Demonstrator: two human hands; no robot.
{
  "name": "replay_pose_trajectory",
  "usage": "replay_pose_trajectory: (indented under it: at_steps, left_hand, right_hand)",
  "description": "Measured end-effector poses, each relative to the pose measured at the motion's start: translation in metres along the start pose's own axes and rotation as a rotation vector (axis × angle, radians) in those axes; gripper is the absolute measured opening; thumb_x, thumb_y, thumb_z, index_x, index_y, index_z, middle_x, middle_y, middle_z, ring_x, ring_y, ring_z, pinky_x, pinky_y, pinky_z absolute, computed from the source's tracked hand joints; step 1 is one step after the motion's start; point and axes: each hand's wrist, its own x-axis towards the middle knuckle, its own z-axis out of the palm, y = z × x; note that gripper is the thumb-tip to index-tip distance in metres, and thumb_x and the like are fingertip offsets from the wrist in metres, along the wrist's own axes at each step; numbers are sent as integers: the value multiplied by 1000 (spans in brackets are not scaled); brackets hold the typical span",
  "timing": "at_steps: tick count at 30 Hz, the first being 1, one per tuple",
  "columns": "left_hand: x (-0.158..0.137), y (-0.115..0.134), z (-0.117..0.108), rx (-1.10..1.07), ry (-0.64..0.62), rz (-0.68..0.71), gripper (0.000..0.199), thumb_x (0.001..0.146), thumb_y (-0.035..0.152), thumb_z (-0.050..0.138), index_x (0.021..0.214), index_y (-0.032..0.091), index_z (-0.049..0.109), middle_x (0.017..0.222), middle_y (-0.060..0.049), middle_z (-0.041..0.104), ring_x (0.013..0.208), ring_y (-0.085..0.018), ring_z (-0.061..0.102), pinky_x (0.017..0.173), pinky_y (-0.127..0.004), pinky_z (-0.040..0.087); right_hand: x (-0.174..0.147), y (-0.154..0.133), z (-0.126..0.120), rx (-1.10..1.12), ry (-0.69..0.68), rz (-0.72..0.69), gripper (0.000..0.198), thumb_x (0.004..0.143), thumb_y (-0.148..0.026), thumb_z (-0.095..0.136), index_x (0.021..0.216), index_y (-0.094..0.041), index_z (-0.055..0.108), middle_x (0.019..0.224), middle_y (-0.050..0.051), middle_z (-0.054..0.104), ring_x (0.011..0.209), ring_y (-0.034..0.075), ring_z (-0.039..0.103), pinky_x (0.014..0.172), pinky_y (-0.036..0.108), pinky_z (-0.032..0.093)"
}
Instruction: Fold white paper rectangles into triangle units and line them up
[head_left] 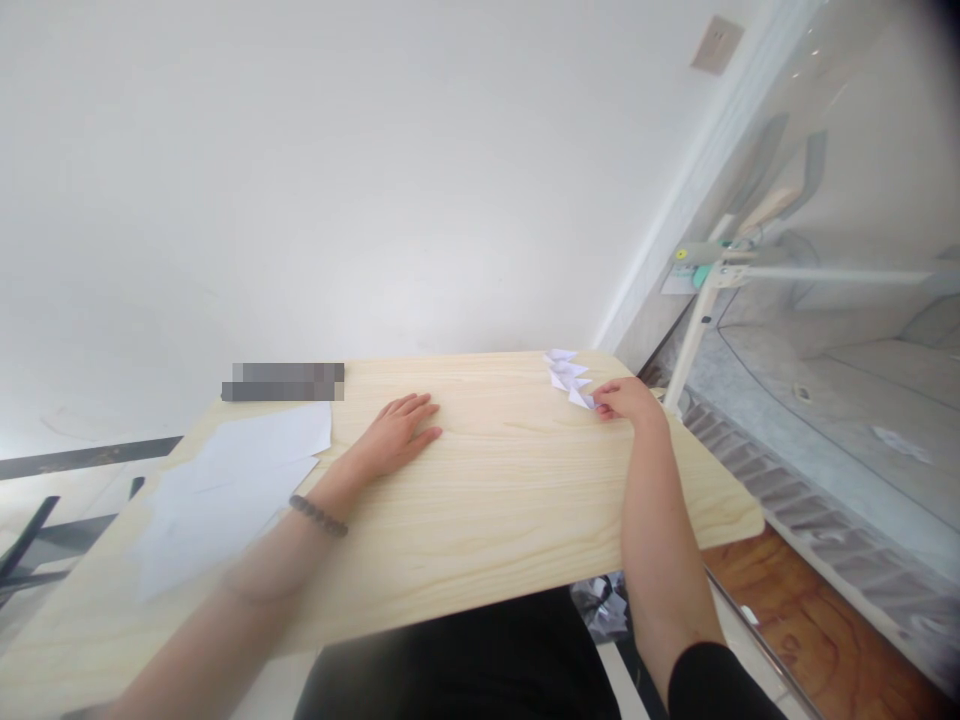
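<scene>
Right hand (621, 400) pinching the nearest folded paper piece (580, 400), left hand (401, 432) flat on the wooden-looking tabletop (480, 510).
The right thumb and fingers are drawn together at that piece's edge, near the table's far right; beyond it, more folded paper pieces (568, 379) run in a row toward the back edge, crisp, white and angular, with sharp points. The left hand lies palm down, fingers extended and slightly parted, on pale, smooth board with fine streaked grain and rounded corners. A dark bracelet (319, 515) of round beads circles that wrist. Beside that forearm, thin, flat white sheets (225, 480) overlap, below a long dark object (285, 384) blurred into blocks.
</scene>
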Motion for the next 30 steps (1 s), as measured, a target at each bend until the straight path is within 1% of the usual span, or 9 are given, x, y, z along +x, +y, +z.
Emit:
replay_pose_trajectory:
  at_steps: [3,7,9,12,20,22,24,27,30]
  left_hand:
    - [0,1,-1,8,-7,1,51,84,50,29,122,18,43,131,-9,38,122,-24,30,101,-41,24]
    - [0,2,-1,10,-6,-3,51,84,49,29,121,18,43,131,-9,38,122,-24,30,101,-41,24]
    - [0,2,-1,12,-7,-3,51,84,49,29,121,18,43,131,-9,38,122,-24,30,101,-41,23]
    - [0,1,-1,17,-8,0,51,84,49,29,122,18,43,131,-9,37,122,-24,30,101,-40,24]
    - [0,2,-1,18,-7,-8,51,84,49,29,122,18,43,132,-8,37,122,-23,30,101,-40,23]
    - [0,2,-1,18,-10,-9,51,84,49,29,122,18,43,132,-8,37,122,-23,30,101,-40,23]
    - [0,2,-1,20,-10,-8,51,84,49,29,122,18,43,132,-8,37,122,-23,30,101,-40,23]
    - [0,1,0,20,-6,-4,51,84,49,29,122,18,43,131,-9,37,122,-23,30,101,-40,24]
    - [0,1,-1,18,-3,-6,50,84,49,30,121,18,44,131,-9,38,122,-24,30,101,-40,24]
  right_hand:
    - [1,-2,1,-37,43,-46,9,55,-14,64,64,-12,63,53,2,61,48,12,58,44,19,49]
    - [-1,-4,3,-163,116,-148,17,56,-22,65,71,-14,66,65,5,65,54,13,59,39,17,45]
    - [-2,-5,3,-189,141,-157,21,55,-26,66,72,-14,66,68,6,65,55,13,59,37,17,44]
    - [-2,-6,4,-186,158,-161,25,55,-30,66,73,-13,66,71,7,65,55,13,60,37,17,44]
    - [2,-4,6,-140,178,-198,25,59,-27,61,79,-12,64,75,7,65,56,13,60,40,17,44]
    - [4,-3,6,-162,187,-208,26,60,-29,60,80,-13,64,74,7,65,56,13,60,42,19,45]
    - [5,-3,5,-216,215,-234,25,60,-32,59,78,-15,65,72,6,65,60,15,60,49,23,46]
    - [5,-4,3,-298,293,-313,23,60,-35,59,74,-17,66,74,5,65,70,17,60,64,28,46]
    - [3,-9,4,-314,324,-393,24,61,-36,58,74,-18,66,76,4,65,75,18,59,72,30,43]
